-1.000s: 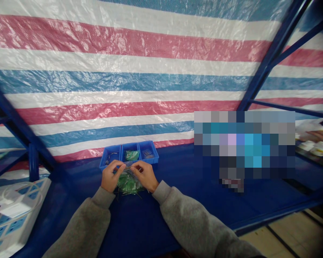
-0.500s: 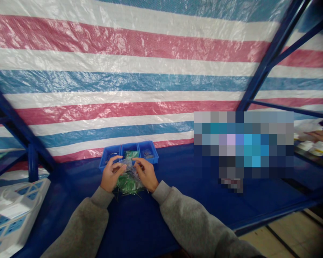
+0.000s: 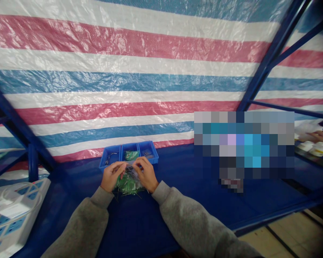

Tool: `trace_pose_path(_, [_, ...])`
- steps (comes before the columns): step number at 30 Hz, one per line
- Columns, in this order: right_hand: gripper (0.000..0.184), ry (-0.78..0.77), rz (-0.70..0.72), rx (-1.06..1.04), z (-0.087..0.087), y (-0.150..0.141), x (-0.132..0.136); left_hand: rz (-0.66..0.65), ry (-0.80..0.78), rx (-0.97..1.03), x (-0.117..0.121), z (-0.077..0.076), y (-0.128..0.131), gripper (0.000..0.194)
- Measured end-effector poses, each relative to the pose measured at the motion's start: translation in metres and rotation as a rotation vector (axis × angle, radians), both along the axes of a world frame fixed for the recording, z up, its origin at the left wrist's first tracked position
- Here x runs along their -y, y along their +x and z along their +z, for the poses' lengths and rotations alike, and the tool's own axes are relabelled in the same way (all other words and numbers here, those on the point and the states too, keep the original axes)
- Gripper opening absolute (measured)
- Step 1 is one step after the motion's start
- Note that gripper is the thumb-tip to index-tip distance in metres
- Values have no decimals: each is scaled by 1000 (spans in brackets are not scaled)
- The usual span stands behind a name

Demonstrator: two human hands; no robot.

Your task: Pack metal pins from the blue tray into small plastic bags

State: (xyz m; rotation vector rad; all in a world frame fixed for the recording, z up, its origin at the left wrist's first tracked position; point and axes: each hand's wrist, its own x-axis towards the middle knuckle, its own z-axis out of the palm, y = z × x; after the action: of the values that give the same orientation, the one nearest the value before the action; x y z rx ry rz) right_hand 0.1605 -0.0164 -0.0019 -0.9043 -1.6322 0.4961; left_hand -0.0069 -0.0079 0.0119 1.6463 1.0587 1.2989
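Both of my hands are over the middle of the table, just in front of a blue three-compartment parts tray (image 3: 128, 146). My left hand (image 3: 112, 176) and my right hand (image 3: 146, 174) pinch a small transparent plastic bag (image 3: 130, 170) between their fingertips. Right beneath them lies a heap of green-tinted small parts with thin metal leads (image 3: 127, 185), partly hidden by my hands. The tray's left compartment holds thin metal pins (image 3: 111, 158), the middle one green pieces (image 3: 131, 155), and the right one small dark parts (image 3: 148, 153).
A blue cloth (image 3: 161, 211) covers the table, backed by a striped tarpaulin (image 3: 97, 86) on a blue frame. A white power strip (image 3: 16, 208) lies at the left. At the far right, a co-worker's hand (image 3: 321, 138) is near white containers (image 3: 312, 148). A pixelated patch hides the area right of centre.
My hands have drawn closer together and their fingertips have closed in on the transparent bag. The bag is now largely covered by my fingers, and the tray and heap have not visibly moved.
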Motion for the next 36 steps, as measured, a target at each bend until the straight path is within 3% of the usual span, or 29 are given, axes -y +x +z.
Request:
trace_pose_path(3, [14,-3,-8,-4,2,0,1,22,69,-78,-1,-1,-3,31])
trace_pose_path(8, [15,-11,-25,0,0,1,0,82,333,-354,-3,-2,-5,22])
trace_pose_path(11, [17,-27,-37,0,-3,0,-2,78,367,-426,-2,-3,-3,19])
trace_pose_path(21, [15,-45,17,61,-9,-1,-6,101,250,-337,-4,-6,-6,21])
trace_pose_path(26, [16,-56,-20,-5,-10,-1,-7,89,142,-255,-4,-8,-5,25])
trace_pose_path(36, [19,-83,21,-41,-15,-4,-8,14,15,-116,-6,-9,-4,29])
